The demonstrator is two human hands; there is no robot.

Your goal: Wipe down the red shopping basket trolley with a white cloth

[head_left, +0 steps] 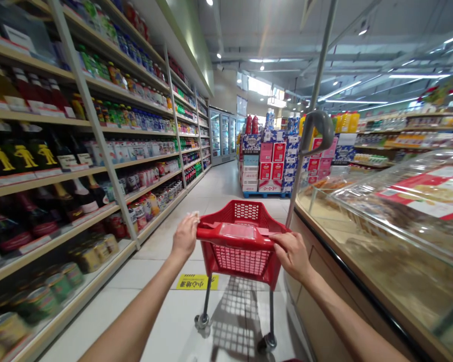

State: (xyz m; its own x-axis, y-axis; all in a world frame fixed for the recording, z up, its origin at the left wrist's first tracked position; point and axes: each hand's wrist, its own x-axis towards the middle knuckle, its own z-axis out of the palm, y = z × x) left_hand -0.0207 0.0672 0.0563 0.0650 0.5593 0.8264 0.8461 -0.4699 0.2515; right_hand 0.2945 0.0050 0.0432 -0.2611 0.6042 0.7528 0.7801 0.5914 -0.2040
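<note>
A red plastic shopping cart stands in front of me on the aisle floor. My left hand is closed at the left end of its red handle. A small whitish scrap shows at the fingertips of that hand; I cannot make out what it is. At the handle's right end my right hand has its fingers wrapped over the bar. The part of the basket that I can see shows mesh walls, and its bottom is partly hidden behind the handle.
Shelves of bottles and cans line the left side. A glass-edged display counter with packaged food runs close along the right, with a grey post beside it. Ahead stand stacked drink cartons on a blue pallet. A yellow floor sign lies left of the cart.
</note>
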